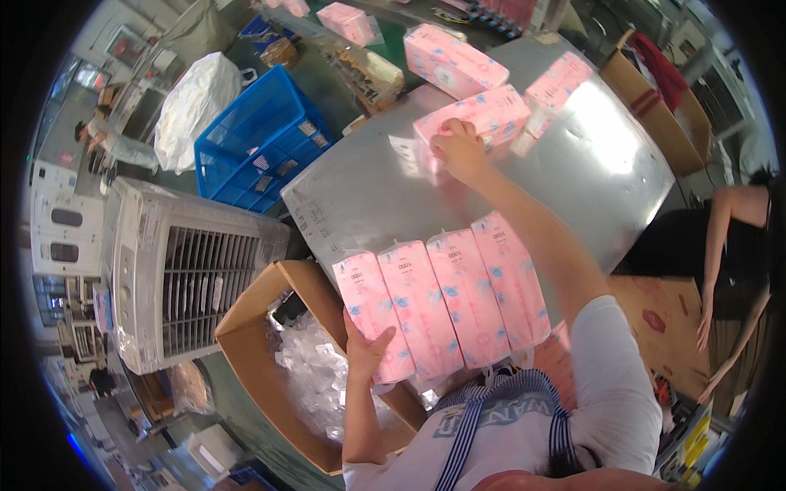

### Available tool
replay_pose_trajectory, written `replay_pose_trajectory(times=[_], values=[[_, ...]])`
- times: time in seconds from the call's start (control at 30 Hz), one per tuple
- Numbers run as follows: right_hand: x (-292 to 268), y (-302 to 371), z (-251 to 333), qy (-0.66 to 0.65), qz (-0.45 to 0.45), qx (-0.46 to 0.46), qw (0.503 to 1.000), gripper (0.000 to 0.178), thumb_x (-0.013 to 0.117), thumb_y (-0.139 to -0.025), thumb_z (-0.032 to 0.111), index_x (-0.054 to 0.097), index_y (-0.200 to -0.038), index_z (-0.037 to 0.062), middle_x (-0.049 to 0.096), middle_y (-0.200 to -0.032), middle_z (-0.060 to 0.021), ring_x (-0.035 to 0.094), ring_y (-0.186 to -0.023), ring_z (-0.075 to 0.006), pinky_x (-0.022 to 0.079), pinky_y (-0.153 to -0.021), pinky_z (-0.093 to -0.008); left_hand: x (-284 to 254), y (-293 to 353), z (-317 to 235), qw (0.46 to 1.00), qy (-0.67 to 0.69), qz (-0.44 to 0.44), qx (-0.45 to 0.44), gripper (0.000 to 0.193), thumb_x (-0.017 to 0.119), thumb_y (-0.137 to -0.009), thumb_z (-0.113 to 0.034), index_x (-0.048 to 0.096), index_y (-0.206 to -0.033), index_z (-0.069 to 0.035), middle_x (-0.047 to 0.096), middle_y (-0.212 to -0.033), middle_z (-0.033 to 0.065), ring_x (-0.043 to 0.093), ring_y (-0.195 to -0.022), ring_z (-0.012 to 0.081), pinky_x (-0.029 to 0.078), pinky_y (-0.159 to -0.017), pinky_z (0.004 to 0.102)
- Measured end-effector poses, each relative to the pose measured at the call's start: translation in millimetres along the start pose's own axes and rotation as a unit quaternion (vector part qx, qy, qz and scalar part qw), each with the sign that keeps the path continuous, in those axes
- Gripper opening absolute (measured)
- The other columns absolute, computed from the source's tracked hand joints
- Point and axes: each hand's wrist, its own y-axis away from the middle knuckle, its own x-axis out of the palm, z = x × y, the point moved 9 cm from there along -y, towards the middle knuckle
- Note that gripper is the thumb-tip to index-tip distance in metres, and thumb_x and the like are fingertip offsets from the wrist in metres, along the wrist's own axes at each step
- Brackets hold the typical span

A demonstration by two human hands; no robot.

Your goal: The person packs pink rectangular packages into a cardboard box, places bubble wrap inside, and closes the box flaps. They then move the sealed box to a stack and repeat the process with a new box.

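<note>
Four long pink tissue packs (422,303) with blue prints stand side by side in a row at the table's near edge, close to my body. My left hand (368,348) grips the leftmost pack of the row, thumb on its top face and fingers along its outer side. Across the metal table my right arm stretches forward, and my right hand (460,153) is closed on the near left end of another pink tissue pack (499,110) lying on its side. Some of its fingertips are hidden. Behind that pack lies one more pink pack (454,61), and a smaller one (561,82) sits to its right.
An open cardboard box (254,327) with clear plastic inside stands left of my left arm, by an air cooler (192,274). A blue crate (262,139) stands beyond. On the right, another person's arms (712,270) reach over a cardboard box (663,327).
</note>
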Motion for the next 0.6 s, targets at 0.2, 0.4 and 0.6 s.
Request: replay_pose_trajectory(times=[0.2, 0.4, 0.6], values=[[-116, 133, -103, -0.086, 0.028, -0.13, 0.987, 0.017, 0.07, -0.07, 0.007, 0.063, -0.085, 0.0097, 0.052, -0.109, -0.0084, 0.047, -0.108, -0.03, 0.039, -0.09, -0.0406, -18, -5, 49, 0.984, 0.066, 0.004, -0.165, 0.075, 0.071, -0.082, -0.015, 0.026, -0.14, 0.001, 0.048, -0.13, 0.015, 0.052, -0.115, 0.0239, 0.046, -0.094, 0.0353], [-148, 174, -140, 0.054, 0.105, 0.032, 0.993, 0.033, 0.066, -0.079, 0.025, 0.061, -0.106, 0.0074, 0.051, -0.121, -0.012, 0.047, -0.112, -0.0328, 0.038, -0.092, -0.0453, -15, -21, 48, 0.975, 0.059, 0.047, -0.208, 0.073, 0.071, -0.083, -0.019, 0.028, -0.139, 0.001, 0.048, -0.13, 0.0144, 0.05, -0.117, 0.0245, 0.044, -0.096, 0.0366], [-88, 129, -116, 0.085, 0.094, 0.274, 0.953, 0.096, 0.069, -0.07, 0.054, 0.023, -0.144, 0.0121, 0.029, -0.145, -0.0216, 0.043, -0.119, -0.0373, 0.037, -0.099, -0.0498, -13, -36, 55, 0.972, 0.037, 0.1, -0.207, 0.068, 0.067, -0.086, -0.022, 0.03, -0.138, 0.001, 0.048, -0.131, 0.0138, 0.05, -0.117, 0.0248, 0.043, -0.097, 0.0384]])
